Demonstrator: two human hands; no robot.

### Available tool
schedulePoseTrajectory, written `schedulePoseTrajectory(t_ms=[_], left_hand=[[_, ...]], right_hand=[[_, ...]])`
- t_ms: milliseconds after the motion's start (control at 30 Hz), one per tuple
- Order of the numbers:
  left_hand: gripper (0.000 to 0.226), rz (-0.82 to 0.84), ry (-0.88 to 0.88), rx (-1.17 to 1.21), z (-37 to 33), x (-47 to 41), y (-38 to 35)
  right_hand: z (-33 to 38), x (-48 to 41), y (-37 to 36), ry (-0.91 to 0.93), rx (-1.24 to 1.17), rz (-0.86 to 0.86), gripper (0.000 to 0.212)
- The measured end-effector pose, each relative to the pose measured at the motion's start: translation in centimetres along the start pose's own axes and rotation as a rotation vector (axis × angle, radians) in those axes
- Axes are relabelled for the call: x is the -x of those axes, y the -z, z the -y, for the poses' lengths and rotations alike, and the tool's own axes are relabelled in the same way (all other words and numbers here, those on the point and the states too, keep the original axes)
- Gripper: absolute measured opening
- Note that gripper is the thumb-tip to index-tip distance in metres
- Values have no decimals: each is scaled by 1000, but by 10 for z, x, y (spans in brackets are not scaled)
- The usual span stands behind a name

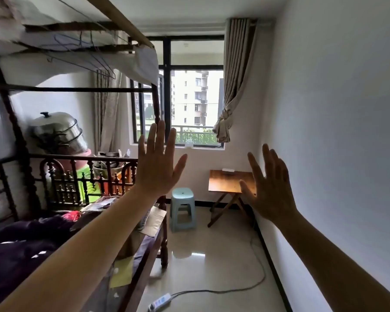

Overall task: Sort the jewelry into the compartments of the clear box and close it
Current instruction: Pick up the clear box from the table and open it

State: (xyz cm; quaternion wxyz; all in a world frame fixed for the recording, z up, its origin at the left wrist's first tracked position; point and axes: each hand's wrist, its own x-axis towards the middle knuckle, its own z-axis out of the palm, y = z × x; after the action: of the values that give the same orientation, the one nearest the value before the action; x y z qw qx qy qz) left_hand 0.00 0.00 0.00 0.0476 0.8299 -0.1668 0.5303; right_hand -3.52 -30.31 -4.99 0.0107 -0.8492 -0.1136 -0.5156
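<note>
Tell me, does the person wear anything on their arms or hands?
No. The left hand and the right hand are bare, with no gloves, rings, watch or bracelet showing. Both forearms are bare too: no sleeves reach into view.

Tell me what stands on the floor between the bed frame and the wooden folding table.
In the head view, a pale blue plastic stool stands on the tiled floor between the bed frame and the wooden folding table. Nothing else shows there.

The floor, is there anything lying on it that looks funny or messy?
Yes. A white power strip lies loose on the tiled floor, and its grey cord loops across the open walkway toward the wall. Someone could trip on it.
</note>
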Motion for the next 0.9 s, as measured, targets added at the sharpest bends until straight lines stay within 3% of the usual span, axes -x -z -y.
schedulePoseTrajectory(t_ms=[467,900], left_hand=[[75,241,85,-24,2,-113,-305],[74,231,128,46,104,-195,-542]], right_hand=[[-170,-89,-273,-141,-18,168,83],[-188,-215,-542,-150,-78,269,84]])
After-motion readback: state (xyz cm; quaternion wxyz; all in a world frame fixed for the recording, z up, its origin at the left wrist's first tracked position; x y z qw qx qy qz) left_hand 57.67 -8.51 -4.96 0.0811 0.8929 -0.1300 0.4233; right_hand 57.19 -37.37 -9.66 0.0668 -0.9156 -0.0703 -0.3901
